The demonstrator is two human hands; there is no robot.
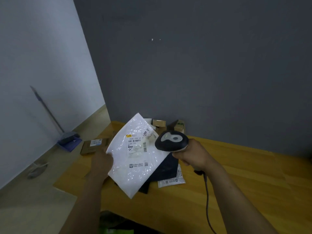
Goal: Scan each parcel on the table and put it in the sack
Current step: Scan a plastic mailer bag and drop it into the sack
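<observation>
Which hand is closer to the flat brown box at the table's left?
Left. The left hand, holding the white mailer, is just beside the box; the right hand, gripping the scanner, is beyond the mailer.

I log: white parcel (135, 162) glossy, crinkled plastic film, matt paper label (135, 144); scanner (171, 141) smooth dark plastic, slight sheen; counter (236, 174) yellow wood grain, smooth; rear boxes (179, 126) matt brown cardboard; dark parcel (165, 171) matt.
</observation>
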